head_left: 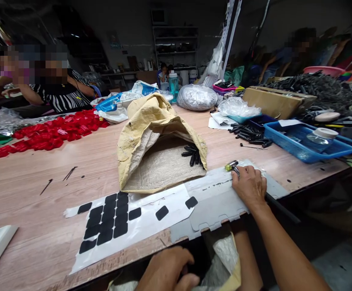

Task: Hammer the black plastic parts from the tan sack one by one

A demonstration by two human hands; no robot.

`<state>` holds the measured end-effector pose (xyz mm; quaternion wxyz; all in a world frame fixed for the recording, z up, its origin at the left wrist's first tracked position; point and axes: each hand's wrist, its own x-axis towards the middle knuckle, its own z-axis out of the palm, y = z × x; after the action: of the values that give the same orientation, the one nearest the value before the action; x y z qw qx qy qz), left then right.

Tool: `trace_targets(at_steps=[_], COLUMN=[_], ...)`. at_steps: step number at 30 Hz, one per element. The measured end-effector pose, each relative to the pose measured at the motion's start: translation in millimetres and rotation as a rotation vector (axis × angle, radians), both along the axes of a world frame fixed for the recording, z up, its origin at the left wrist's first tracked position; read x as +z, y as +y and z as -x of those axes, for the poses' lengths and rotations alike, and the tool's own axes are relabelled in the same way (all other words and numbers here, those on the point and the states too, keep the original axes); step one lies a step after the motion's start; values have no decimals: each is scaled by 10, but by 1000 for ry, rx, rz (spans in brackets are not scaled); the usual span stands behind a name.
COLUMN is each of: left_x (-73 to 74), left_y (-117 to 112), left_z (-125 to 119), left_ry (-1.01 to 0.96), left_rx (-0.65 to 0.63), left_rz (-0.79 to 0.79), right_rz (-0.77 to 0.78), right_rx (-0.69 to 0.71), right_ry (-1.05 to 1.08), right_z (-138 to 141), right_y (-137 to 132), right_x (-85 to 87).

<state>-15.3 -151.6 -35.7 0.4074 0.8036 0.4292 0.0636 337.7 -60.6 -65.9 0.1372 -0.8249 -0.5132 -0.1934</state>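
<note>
My right hand [249, 185] is closed around a small hammer [231, 165] near its head, which has a shiny metal body and a yellowish end. The black handle [283, 209] sticks out behind the hand, over the table edge. Under this hand lies a grey sheet [212, 206] with a notched edge. My left hand [170, 266], thumb and forefinger apart, hangs below the table edge above a second sack [224, 258]. To the left, a white backing sheet [145, 226] carries several black rounded patches [106, 222].
An open yellow sack [160, 161] with black pieces [192, 154] lies mid-table. Red pieces [57, 131] are heaped at left. At right stand a blue tray [306, 151], a cardboard box [274, 103] and black parts [250, 133]. A co-worker in stripes [63, 95] sits across.
</note>
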Motion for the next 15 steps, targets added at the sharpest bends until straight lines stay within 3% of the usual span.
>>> trace_targets(at_steps=[3, 5, 7, 10, 12, 15], left_x=[442, 561, 547, 395, 282, 177], left_y=[648, 1236, 1821, 2463, 2676, 2748], left_z=[-424, -721, -979, -1253, -1361, -1406], left_ry=[-97, -85, 13, 71, 97, 142], left_rx=[24, 138, 271, 279, 236, 207], left_rz=[-200, -392, -550, -603, -586, -542], right_rz=[0, -6, -16, -33, -36, -31], right_rx=[-1, 4, 13, 8, -3, -5], right_ry=[-1, 7, 12, 13, 16, 28], right_z=[2, -4, -12, -18, -15, -6], right_y=[2, 3, 4, 8, 13, 18], right_x=[-3, -5, -6, -3, 4, 18])
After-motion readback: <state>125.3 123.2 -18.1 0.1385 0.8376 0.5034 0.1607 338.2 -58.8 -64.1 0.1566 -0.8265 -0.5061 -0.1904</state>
